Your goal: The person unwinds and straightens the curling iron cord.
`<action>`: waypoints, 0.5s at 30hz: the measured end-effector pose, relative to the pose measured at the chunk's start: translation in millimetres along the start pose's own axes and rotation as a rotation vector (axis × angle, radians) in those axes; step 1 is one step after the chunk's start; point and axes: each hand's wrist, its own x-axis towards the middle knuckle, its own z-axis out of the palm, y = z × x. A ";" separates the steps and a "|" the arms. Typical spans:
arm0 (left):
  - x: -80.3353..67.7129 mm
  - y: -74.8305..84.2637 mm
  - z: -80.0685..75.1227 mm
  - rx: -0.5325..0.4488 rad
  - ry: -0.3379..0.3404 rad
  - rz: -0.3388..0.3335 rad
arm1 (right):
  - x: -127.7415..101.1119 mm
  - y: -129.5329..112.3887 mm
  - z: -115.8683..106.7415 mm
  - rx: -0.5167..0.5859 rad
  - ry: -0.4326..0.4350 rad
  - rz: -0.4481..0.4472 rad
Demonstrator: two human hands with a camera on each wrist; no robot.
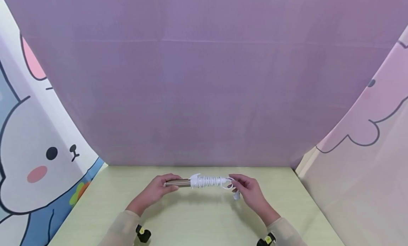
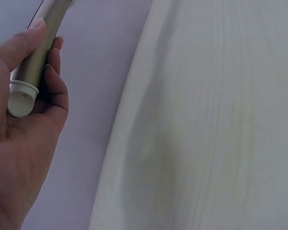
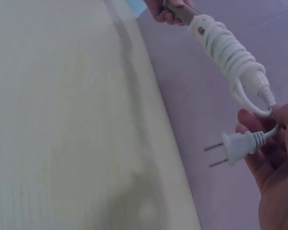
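Note:
A curling iron (image 1: 195, 181) with a gold-brown barrel (image 2: 38, 60) and a white handle is held level above the table. My left hand (image 1: 154, 192) grips the barrel near its white end cap (image 2: 22, 101), thumb on one side and fingers curled round the other. White cord (image 3: 228, 50) is wound in several turns about the handle. At the handle's tail, my right hand (image 1: 251, 193) pinches the cord between thumb and fingers. A white two-pin plug (image 3: 237, 147) sticks out by the right fingers, its metal prongs pointing away from the hand.
Below the hands lies a pale wood-grain table (image 1: 197, 217). A plain purple cloth (image 1: 204, 97) rises behind its far edge. Cartoon-printed curtains stand at left (image 1: 28, 139) and right (image 1: 376, 161). Both wrists wear small black devices.

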 end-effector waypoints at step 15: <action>2.3 5.1 -1.4 -0.003 0.089 -0.003 | -6.4 1.8 13.0 -0.307 0.046 0.020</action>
